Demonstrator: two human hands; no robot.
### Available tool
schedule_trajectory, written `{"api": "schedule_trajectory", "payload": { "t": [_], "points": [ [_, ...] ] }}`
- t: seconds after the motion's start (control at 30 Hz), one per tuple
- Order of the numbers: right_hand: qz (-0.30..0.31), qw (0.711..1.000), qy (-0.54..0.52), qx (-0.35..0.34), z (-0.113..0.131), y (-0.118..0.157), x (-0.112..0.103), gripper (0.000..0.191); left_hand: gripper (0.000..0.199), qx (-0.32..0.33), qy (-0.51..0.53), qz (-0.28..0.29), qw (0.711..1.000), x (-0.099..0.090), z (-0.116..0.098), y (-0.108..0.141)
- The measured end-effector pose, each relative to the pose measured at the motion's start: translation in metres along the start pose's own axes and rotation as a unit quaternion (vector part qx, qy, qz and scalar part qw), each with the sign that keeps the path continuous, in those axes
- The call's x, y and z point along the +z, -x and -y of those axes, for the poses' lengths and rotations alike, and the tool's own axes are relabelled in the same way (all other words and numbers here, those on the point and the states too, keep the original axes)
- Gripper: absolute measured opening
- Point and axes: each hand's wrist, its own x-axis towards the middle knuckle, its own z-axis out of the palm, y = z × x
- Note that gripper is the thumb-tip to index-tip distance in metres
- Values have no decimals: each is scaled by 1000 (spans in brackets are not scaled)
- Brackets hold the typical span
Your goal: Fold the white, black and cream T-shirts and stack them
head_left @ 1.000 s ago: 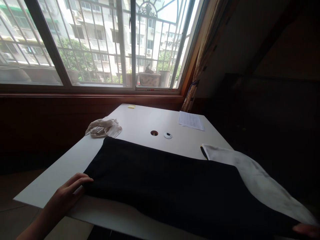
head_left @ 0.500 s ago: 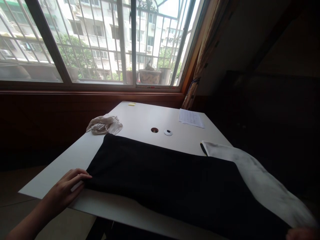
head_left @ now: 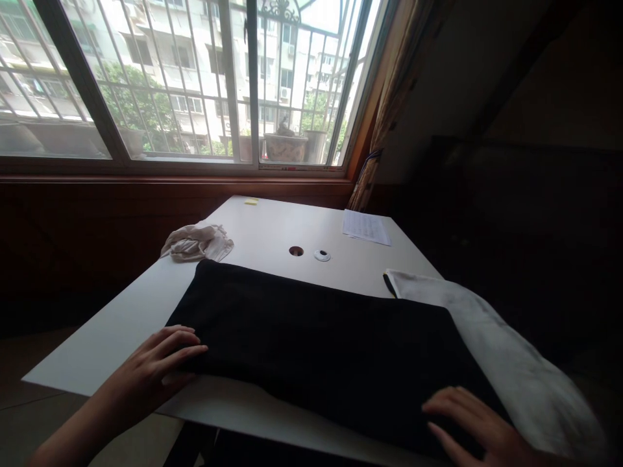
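Spread of the cloth: We see the dark cloth laid lengthwise across the near half of the white table; we judge the laying-out mostly done.
Near edge of the cloth: Wavy, along the table's near side — if anything is left to even out, we judge it is here.
Dark cloth: Plain black and largely smooth, its far edge nearly straight; shadow hides any seams from us.
Pale cloth: Whitish with grey patches, along the table's right side; we cannot tell whether it joins the dark cloth.
Left hand: At the table's near left, fingers gently curved over the dark cloth's corner, thumb apart.
Right hand: At the table's near right, blurred, fingers loosely bent and thumb apart over the dark cloth — we cannot tell if it touches.
Other things: Crumpled beige cloth on the table's left edge; papers near its far right corner.
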Motion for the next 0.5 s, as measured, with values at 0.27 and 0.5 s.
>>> {"api": "schedule_trajectory", "payload": {
  "t": [0.27, 0.5],
  "points": [
    [-78, 993, 44, 76, -40, 17, 11, 30, 43, 13, 10, 9, 1000, 7, 18, 6],
    [-152, 941, 83, 291, -67, 30, 11, 65, 41, -39, -23, -8, 999, 20, 54, 37]
  ]
}}
